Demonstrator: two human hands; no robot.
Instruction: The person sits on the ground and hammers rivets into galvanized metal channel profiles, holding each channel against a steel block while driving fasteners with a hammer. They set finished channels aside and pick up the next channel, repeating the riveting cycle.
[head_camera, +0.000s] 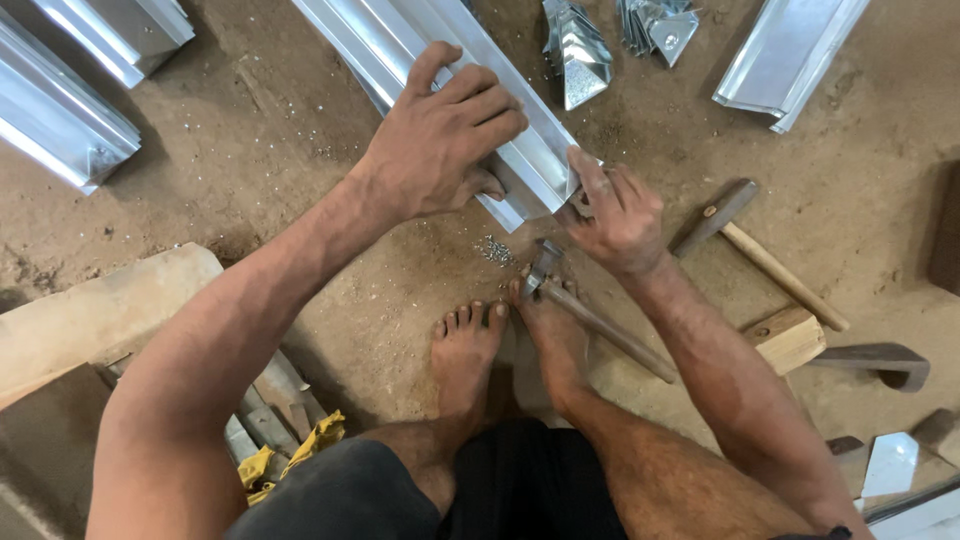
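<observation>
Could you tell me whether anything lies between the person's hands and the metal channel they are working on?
Nothing visible does. The left hand grips the metal channel from above, and the right hand touches its near end directly. The hammer lies below, by the feet.

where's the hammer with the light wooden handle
In the head view, the hammer lies on the dirt floor at right, just beyond the right hand, above a wooden block.

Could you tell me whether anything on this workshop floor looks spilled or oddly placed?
Yes. A small scatter of tiny silver fasteners lies loose on the brown dirt floor, just ahead of the bare toes. A wooden-handled hammer rests across the right foot, an odd, risky spot.
</observation>
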